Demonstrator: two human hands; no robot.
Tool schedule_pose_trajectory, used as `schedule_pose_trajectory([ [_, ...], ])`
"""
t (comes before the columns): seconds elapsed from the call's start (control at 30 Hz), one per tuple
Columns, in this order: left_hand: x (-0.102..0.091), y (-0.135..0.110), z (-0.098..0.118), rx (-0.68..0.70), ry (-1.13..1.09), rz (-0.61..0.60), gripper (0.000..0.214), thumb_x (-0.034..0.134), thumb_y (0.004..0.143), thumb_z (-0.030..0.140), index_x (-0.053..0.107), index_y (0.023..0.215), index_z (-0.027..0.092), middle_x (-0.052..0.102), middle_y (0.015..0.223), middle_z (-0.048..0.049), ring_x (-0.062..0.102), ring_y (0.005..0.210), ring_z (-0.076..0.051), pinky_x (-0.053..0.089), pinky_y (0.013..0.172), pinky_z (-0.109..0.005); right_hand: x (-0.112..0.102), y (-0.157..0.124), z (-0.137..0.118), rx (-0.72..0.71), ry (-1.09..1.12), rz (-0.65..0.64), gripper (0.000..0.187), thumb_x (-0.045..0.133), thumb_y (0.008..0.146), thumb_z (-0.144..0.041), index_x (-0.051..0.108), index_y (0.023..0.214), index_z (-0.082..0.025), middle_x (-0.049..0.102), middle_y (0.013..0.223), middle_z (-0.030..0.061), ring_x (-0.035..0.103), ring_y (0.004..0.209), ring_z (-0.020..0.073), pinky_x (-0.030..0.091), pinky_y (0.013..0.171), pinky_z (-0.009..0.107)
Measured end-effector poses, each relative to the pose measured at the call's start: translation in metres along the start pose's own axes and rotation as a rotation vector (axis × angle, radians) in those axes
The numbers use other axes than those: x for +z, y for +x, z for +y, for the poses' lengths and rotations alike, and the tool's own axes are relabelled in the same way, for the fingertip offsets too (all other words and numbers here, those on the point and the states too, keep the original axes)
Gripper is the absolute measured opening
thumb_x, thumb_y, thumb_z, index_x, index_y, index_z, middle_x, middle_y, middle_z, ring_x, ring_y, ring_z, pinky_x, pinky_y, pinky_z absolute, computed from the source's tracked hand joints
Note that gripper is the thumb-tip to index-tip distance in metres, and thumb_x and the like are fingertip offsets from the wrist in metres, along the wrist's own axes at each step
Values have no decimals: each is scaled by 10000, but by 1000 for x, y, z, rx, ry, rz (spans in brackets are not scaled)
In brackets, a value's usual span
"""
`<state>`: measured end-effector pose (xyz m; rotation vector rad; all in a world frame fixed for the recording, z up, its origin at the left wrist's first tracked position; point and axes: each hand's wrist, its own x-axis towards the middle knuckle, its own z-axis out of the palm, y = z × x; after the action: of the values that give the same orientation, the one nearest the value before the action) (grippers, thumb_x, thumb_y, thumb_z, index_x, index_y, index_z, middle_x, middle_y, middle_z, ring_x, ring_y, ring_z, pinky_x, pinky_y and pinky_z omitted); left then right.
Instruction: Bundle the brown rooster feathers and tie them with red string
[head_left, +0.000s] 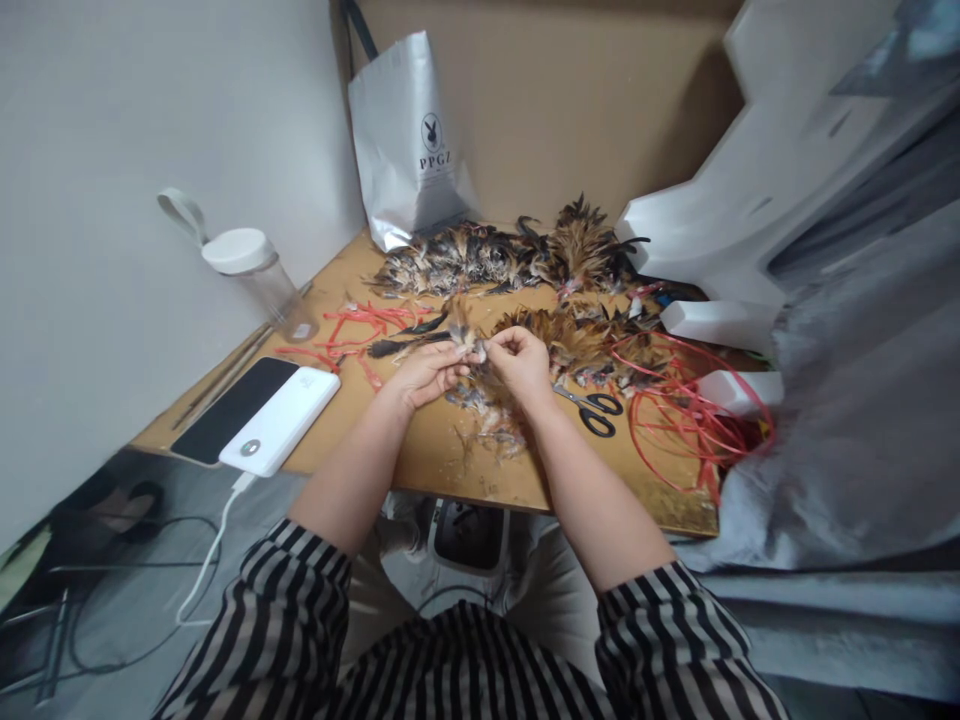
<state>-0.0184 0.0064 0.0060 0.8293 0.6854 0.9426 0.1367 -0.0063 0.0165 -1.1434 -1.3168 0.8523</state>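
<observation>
Above the middle of the wooden table (442, 470), my left hand (431, 375) pinches a small brown and grey feather bunch (463, 325) by its pale base. My right hand (519, 365) is closed at that same base, thumb and finger pressed together; whether it grips the bunch itself is hard to make out. Loose fluffy feathers (491, 420) lie on the table below my hands. Long dark feathers (405, 340) lie just left of the bunch. Brown feathers (577, 345) are spread to the right, behind black-handled scissors (596, 408).
A feather pile (480, 258) lines the back before a silver bag (409, 140). Red strips lie left (334, 340) and tangled right (697, 410). At left stand a bottle (259, 280), a phone (232, 410) and a cabled power bank (281, 420). A bin (469, 540) sits below.
</observation>
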Motion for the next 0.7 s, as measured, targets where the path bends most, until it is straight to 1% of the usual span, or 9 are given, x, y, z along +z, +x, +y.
schedule_pose_trajectory([
  [0.07, 1, -1, -1, -20, 22, -39, 111, 626, 714, 133, 632, 804, 68, 666, 798, -102, 595, 542, -62, 437, 438, -103, 1, -2, 1, -64, -56, 25, 141, 571, 654, -317, 538, 661, -181, 537, 564, -15, 448, 495, 99, 368, 503, 226],
  [0.13, 1, -1, -2, -17, 32, -59, 106, 629, 713, 136, 635, 794, 68, 665, 799, -103, 602, 550, -66, 447, 457, -105, 2, -3, 1, -95, -106, 36, 126, 564, 659, -304, 548, 666, -180, 536, 580, -16, 447, 514, 99, 370, 519, 225],
  [0.23, 0, 0, -4, -10, 32, -69, 95, 641, 700, 126, 635, 779, 73, 660, 755, -82, 603, 550, -66, 453, 474, -108, 3, -5, 2, -111, -128, 33, 105, 554, 661, -287, 554, 675, -184, 535, 591, -17, 450, 531, 102, 373, 534, 227],
  [0.4, 0, 1, -7, -3, 42, -58, 109, 678, 662, 133, 631, 742, 76, 638, 669, -53, 596, 540, -67, 459, 486, -118, 7, -5, 6, -117, -99, 22, 77, 530, 659, -258, 537, 695, -190, 553, 634, -12, 488, 571, 108, 396, 574, 230],
  [0.5, 1, 1, -7, 24, 83, -41, 141, 706, 632, 162, 637, 720, 76, 629, 639, -44, 580, 529, -59, 451, 487, -117, 9, -3, 10, -48, -40, 4, 112, 541, 632, -251, 528, 723, -186, 565, 642, -8, 508, 575, 111, 407, 569, 228],
  [0.57, 2, 2, -7, 48, 132, -32, 159, 713, 623, 185, 644, 718, 77, 627, 627, -41, 567, 522, -52, 440, 486, -115, 8, -1, 12, 46, 22, -16, 149, 558, 609, -252, 533, 737, -180, 576, 633, -9, 507, 549, 106, 399, 540, 222],
  [0.63, 1, 2, -7, 67, 188, -26, 170, 712, 625, 205, 651, 722, 80, 622, 605, -37, 552, 507, -47, 427, 478, -114, 7, 0, 12, 165, 67, -76, 147, 571, 606, -281, 550, 701, -171, 565, 584, -19, 461, 479, 85, 355, 477, 207],
  [0.7, 1, 2, -7, 85, 234, -26, 176, 706, 631, 222, 655, 726, 83, 616, 589, -34, 536, 486, -43, 415, 465, -117, 4, 0, 11, 288, 135, -172, 161, 578, 616, -323, 553, 636, -165, 524, 509, -33, 366, 399, 57, 263, 402, 193],
])
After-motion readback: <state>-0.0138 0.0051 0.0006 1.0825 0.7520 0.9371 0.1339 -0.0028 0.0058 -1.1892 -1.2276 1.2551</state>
